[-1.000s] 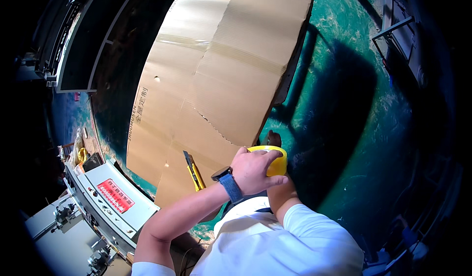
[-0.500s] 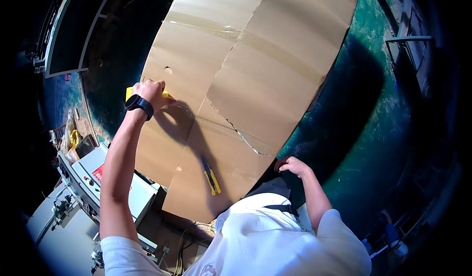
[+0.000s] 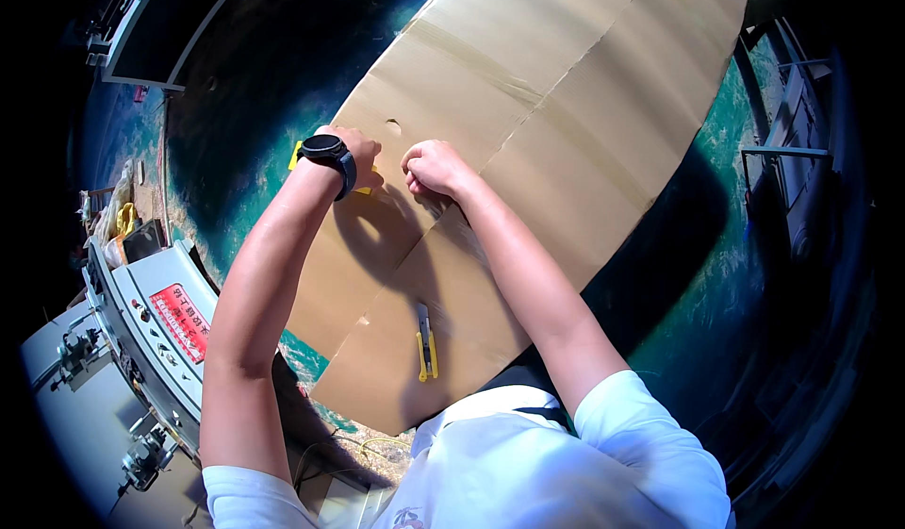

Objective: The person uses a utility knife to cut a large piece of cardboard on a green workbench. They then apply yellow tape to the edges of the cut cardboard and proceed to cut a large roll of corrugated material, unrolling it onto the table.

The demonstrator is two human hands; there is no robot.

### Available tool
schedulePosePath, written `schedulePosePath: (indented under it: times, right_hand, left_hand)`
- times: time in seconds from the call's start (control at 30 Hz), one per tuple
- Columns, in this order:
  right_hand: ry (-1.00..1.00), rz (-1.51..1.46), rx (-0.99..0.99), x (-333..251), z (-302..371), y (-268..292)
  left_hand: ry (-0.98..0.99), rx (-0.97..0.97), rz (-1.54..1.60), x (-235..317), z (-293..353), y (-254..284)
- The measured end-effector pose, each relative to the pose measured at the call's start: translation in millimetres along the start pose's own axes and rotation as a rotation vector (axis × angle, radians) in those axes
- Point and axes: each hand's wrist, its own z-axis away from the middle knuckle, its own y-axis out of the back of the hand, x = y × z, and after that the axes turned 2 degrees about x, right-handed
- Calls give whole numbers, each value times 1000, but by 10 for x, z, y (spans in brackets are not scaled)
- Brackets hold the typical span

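A large sheet of brown cardboard (image 3: 566, 86) stretches out before me, with a seam along it and strips of tape across it. Near its left edge, my left hand (image 3: 353, 152) is closed round a yellow object (image 3: 364, 190), mostly hidden by the fingers, so its kind does not show. My right hand (image 3: 434, 166) is just to the right, low over the cardboard, its fingers curled together. Whether anything is pinched in them is hidden. Closer to my body, a yellow utility knife (image 3: 427, 355) lies on the cardboard with its blade end pointing away.
A small round hole (image 3: 393, 127) pierces the cardboard beyond my hands. At the lower left stands a pale grey machine (image 3: 151, 293) with a red label (image 3: 179, 322). A metal frame (image 3: 787, 152) is at the far right, above a green patterned floor (image 3: 650, 312).
My right hand has come up from beside my waist to the cardboard near my left hand. The left hand still grips the yellow object. The view has shifted, so the cardboard appears further right.
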Motion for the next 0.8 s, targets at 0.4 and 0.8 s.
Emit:
schedulePosePath:
  times: [0.4,0.8]
  right_hand:
    - [296,859,-138,949,2268,-1330]
    - [433,394,91,1083,2224,-958]
  left_hand:
    - [249,284,231,135,9,-310]
    - [155,331,129,-65,132,-437]
